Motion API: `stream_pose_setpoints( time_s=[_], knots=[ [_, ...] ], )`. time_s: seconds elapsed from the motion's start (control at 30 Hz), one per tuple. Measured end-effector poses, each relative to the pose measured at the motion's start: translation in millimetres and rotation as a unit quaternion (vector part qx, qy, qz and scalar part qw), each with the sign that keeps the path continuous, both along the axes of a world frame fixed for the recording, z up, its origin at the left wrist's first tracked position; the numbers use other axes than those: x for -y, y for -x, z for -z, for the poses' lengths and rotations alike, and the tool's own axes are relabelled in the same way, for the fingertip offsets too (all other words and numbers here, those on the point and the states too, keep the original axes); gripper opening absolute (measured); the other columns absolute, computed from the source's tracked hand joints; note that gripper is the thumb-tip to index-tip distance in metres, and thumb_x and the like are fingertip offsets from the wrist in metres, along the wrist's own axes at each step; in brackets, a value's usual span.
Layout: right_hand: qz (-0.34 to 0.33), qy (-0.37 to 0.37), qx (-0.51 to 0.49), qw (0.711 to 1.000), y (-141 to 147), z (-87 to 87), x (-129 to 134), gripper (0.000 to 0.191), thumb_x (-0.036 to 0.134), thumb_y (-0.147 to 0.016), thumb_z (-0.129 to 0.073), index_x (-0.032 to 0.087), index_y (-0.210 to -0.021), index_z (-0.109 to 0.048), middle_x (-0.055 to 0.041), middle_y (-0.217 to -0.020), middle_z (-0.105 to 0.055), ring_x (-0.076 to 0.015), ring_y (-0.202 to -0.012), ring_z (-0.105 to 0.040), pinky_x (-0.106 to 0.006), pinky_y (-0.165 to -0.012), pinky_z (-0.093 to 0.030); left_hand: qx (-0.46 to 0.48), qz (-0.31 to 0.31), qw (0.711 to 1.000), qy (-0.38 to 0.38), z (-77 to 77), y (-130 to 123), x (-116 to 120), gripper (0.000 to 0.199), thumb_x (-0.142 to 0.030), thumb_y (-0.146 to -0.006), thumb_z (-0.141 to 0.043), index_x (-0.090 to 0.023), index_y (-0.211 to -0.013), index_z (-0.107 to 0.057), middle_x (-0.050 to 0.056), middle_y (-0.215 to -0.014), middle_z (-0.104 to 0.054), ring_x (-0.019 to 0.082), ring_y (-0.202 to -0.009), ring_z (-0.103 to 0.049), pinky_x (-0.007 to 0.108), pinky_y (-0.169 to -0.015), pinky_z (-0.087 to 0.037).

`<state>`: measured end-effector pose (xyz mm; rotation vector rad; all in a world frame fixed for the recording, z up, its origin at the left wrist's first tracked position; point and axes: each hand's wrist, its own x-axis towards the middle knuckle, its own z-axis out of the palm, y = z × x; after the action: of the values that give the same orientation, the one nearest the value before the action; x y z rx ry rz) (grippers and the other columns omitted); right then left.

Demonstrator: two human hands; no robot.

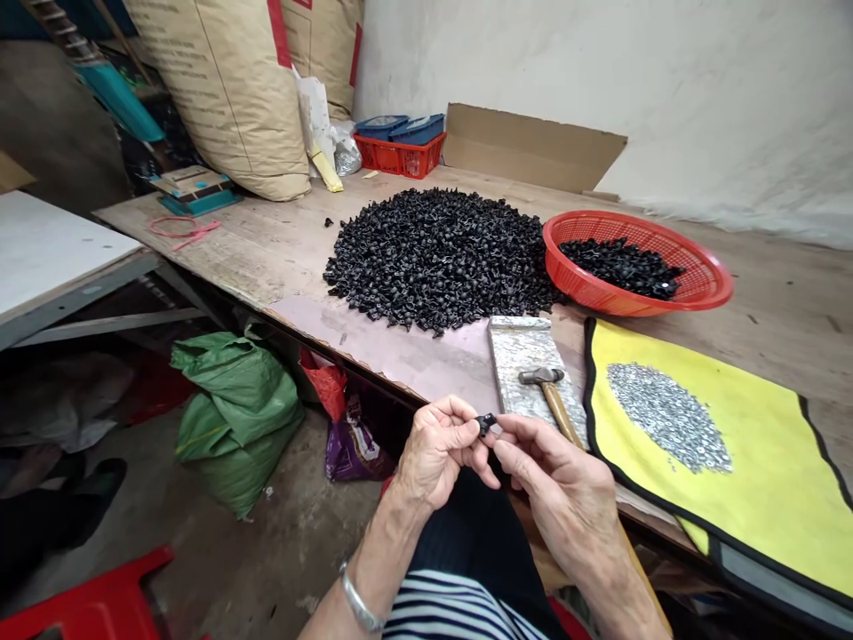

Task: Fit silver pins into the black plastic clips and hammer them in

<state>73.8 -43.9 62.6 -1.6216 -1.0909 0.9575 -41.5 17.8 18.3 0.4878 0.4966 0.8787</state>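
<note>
Over the near edge of the worn wooden table [779, 302], the left hand [436, 453] and right hand [560, 489] steadily clamp a small black plastic piece [486, 424] between their fingertips.

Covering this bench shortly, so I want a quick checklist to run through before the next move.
1. Small black part pinched between left hand and right hand: ok.
2. That part's detail: cannot tell, fingers hide it.
3. Hammer lying on the metal plate: ok.
4. Black pieces inside the red plastic basket: ok.
5. Stray black pieces apart from the main heap: not ok.
6. Silver pieces piled on the yellow mat: ok.
</note>
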Motion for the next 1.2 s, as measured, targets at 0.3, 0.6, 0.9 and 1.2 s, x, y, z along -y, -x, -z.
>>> stream_pose_setpoints(
  time_s=[0.3, 0.6, 0.9, 1.2],
  knots=[
    [-0.003, 0.117, -0.05, 0.992, -12.4, 4.3, -2.1, 0.032, 0.045, -0.078, -0.057, 0.017, -0.064, -0.052, 0.0048, -0.041, -0.048, -0.0058, -0.031, -0.037, -0.018, -0.032, -0.025, -0.215, 0.038, 0.965, -0.144, -9.5, -4.3, 10.6, 0.008, -0.016, -0.069, -0.063, -0.013, -0.065, -0.056, 0.0, -0.047, -0.058, 0.014, -0.042, -0.058, 0.022, -0.045, -0.046],
    [0.021, 0.074, -0.08, 0.994, -93.8, -25.4, -48.8, 0.023, 0.031, -0.062, -0.07, 0.014, -0.055, -0.055, 0.0025, -0.035, -0.048, -0.0083, -0.026, -0.039, -0.021, -0.029, -0.026, -0.288, 0.011, 0.951, -0.109, -5.3, -14.1, 16.4, 0.02, -0.023, -0.064, -0.062, -0.014, -0.082, -0.06, -0.003, -0.058, -0.056, 0.011, -0.042, -0.053, 0.023, -0.041, -0.045],
    [0.208, -0.026, 0.032, 0.977, -164.2, -51.3, -90.7, 0.012, 0.024, -0.065, -0.069, 0.017, -0.072, -0.062, -0.0028, -0.057, -0.06, -0.011, -0.046, -0.052, -0.026, -0.046, -0.043, -0.416, -0.001, 0.896, -0.158, -6.8, 4.3, -8.4, 0.006, -0.021, -0.065, -0.056, -0.016, -0.066, -0.059, -0.003, -0.042, -0.051, 0.012, -0.039, -0.049, 0.022, -0.041, -0.042],
    [0.003, 0.102, 0.132, 0.986, -84.3, 0.2, -17.5, 0.03, 0.048, -0.069, -0.058, 0.018, -0.07, -0.063, 0.0032, -0.043, -0.05, -0.0118, -0.04, -0.046, -0.025, -0.043, -0.039, -0.606, -0.128, 0.716, -0.322, 8.8, 7.3, -132.1, 0.01, -0.017, -0.062, -0.065, -0.021, -0.07, -0.062, 0.001, -0.068, -0.062, 0.02, -0.077, -0.06, 0.03, -0.074, -0.043]
  ],
)
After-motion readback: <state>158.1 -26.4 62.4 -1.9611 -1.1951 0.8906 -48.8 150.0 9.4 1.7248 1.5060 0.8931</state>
